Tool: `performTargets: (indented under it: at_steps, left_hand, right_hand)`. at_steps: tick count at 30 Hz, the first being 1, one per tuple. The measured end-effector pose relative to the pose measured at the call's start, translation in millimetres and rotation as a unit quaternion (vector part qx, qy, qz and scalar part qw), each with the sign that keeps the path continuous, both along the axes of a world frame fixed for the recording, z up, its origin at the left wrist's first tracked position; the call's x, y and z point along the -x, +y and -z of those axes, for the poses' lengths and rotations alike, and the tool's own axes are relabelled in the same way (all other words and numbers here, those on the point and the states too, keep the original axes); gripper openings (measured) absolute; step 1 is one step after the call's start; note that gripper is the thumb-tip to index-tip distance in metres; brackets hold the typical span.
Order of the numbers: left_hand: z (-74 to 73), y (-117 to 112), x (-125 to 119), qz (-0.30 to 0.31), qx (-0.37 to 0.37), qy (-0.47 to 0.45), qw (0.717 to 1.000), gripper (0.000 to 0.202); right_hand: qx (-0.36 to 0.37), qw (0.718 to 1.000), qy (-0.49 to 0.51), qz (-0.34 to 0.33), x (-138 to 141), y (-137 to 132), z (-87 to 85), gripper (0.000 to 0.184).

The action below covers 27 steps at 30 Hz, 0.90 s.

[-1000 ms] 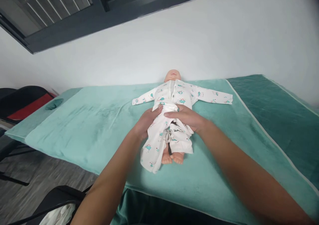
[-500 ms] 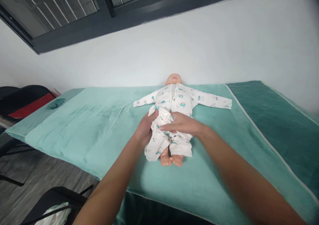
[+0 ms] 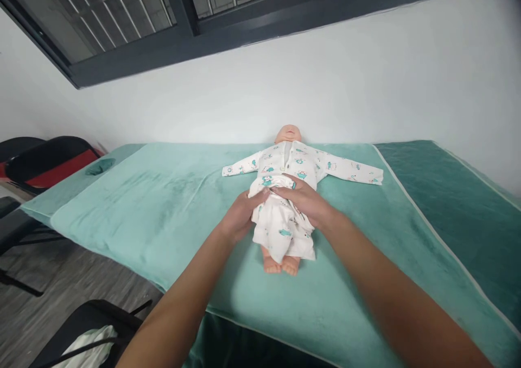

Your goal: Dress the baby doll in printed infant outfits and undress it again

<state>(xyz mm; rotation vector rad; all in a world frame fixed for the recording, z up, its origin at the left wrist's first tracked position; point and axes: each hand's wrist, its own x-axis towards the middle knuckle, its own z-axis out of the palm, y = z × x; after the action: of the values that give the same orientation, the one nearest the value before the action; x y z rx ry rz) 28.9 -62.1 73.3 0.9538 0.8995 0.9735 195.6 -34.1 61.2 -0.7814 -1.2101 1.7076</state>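
Observation:
A baby doll (image 3: 289,133) lies on its back on the green-covered bed, its feet toward me and its head near the wall. It wears a white long-sleeved top (image 3: 295,159) with small teal prints, both sleeves spread out sideways. Matching white pants (image 3: 280,229) lie bunched over its legs, with the bare feet (image 3: 280,265) showing below the hems. My left hand (image 3: 244,210) is closed on the left side of the waistband. On the other side, my right hand (image 3: 303,197) grips the waistband, thumb on top. Folds of cloth hide some fingers of both hands.
The bed (image 3: 163,205) has a green cover and a face hole (image 3: 100,166) at its left end. Behind it stands a white wall (image 3: 309,80) below a dark window frame. Black chairs (image 3: 51,164) stand at the left; a near chair (image 3: 91,324) holds pale cloth.
My hands have drawn closer together at the waistband. The pants have shifted right and now hang more centrally over the doll's legs. The view has moved slightly.

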Motion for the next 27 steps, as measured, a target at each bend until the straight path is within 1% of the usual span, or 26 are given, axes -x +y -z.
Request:
performTargets:
  at_steps: [1,3,5,6,8,10,13,16,19,22,24,27]
  left_hand:
    - [2.5,1,-2,-0.025,-0.008,-0.022,0.999,0.041]
    - [7.4,1,-5,-0.051,-0.012,-0.048,0.997,0.042]
    - [10.3,1,-6,-0.054,-0.001,-0.059,0.997,0.044]
    - [10.4,0,-7,-0.051,0.007,-0.062,0.997,0.045]
    - [8.1,-5,-9,-0.054,0.021,-0.061,0.996,0.046]
    - [3.5,-14,-11,-0.062,0.029,-0.052,0.996,0.045]
    - [-2.2,-34,-13,-0.064,0.037,-0.041,0.996,0.046]
    - [-3.2,-62,-14,-0.077,0.042,-0.025,0.996,0.043]
    - [-2.9,-92,-18,-0.110,0.041,0.000,0.993,0.041]
    - [-4.1,-118,-28,-0.158,0.052,0.012,0.986,0.042]
    - [-4.4,-130,-36,-0.186,0.064,0.011,0.980,0.044]
    - [-2.0,-142,-45,-0.211,0.085,-0.008,0.974,0.047]
  right_hand:
    - [-0.014,1.000,-0.016,-0.018,-1,-1,-1.2,0.049]
    - [-0.049,0.994,-0.058,-0.083,-5,-2,-4.1,0.046]
    - [-0.080,0.981,-0.105,-0.146,-9,-3,-6.6,0.044]
    - [-0.088,0.975,-0.124,-0.160,-11,-3,-7.3,0.043]
    - [-0.092,0.974,-0.146,-0.149,-12,-3,-7.5,0.043]
    - [-0.089,0.979,-0.143,-0.117,-11,-3,-6.6,0.043]
    - [-0.104,0.979,-0.145,-0.097,-10,-3,-6.8,0.039]
    - [-0.125,0.966,-0.196,-0.116,-9,-4,-10.1,0.029]
    - [-0.159,0.943,-0.253,-0.151,-9,-5,-13.3,0.021]
    - [-0.186,0.917,-0.300,-0.185,-8,-5,-13.7,0.018]
    - [-0.195,0.900,-0.329,-0.209,-8,-5,-12.7,0.017]
    - [-0.206,0.876,-0.370,-0.232,-8,-4,-10.0,0.016]
